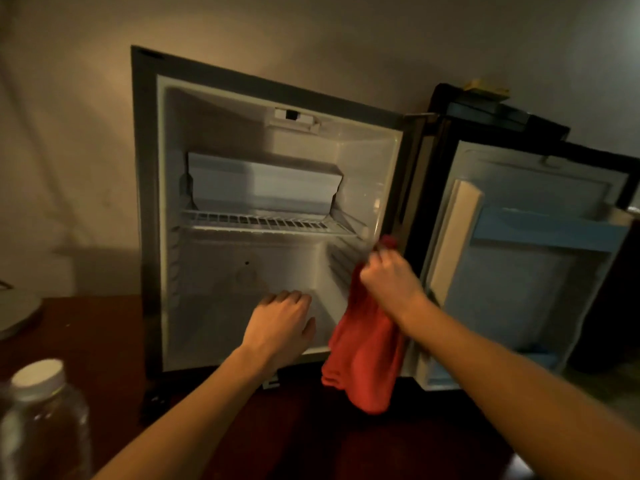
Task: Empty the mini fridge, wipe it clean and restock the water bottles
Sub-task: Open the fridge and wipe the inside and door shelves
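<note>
The mini fridge (pixel 149 209) stands on a dark wooden surface with its door (pixel 519 271) swung wide to the right. Inside I see a white wire shelf (pixel 270 223) and a freezer box above it, with no bottles on them. My right hand (pixel 388 275) grips a red cloth (pixel 367 348) at the fridge's right inner edge; the cloth hangs down over the lower front rim. My left hand (pixel 280 323) reaches into the lower compartment, fingers loosely curled, holding nothing. A clear water bottle (pixel 41 420) with a white cap stands at the near left.
A pale round object (pixel 17 313) lies at the left edge of the wooden surface. The door carries a blue shelf rail (pixel 547 233). Flat things, one yellowish (pixel 485 88), lie on top of the door. A plain wall rises behind.
</note>
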### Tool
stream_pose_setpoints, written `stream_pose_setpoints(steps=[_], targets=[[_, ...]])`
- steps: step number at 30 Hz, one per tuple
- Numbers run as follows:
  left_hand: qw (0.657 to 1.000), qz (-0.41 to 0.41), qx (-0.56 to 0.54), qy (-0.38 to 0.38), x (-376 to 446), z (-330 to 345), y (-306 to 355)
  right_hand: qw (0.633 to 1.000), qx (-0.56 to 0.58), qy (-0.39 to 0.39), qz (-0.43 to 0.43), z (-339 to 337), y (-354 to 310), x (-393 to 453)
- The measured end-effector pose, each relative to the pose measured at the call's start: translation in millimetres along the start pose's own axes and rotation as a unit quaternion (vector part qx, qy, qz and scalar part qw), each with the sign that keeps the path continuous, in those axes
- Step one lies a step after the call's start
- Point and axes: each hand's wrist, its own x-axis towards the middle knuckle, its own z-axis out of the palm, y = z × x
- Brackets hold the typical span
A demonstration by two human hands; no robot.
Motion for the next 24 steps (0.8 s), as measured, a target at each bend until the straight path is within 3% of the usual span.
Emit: stream_pose_setpoints(steps=[4, 7, 15, 19, 24], targets=[[1.000, 0.008, 0.007, -0.003, -21, 8, 6, 0.986, 0.085, -0.141, -0.022, 4, -53, -45], [1.000, 0.003, 0.004, -0.015, -40, 10, 3, 0.946, 0.225, -0.232, 0.014, 10, -74, -62], [0.994, -0.035, -0.009, -0.107, -92, 12, -8, 0.910, 0.336, -0.186, 0.154, -6, -85, -56], [0.992, -0.070, -0.028, -0.102, -102, 3, -10, 0.887, 0.441, -0.083, 0.109, -30, -128, -49], [0.974, -0.179, -0.124, -0.064, -125, -22, -22, 0.795, 0.596, 0.009, 0.115, -55, -165, -48]])
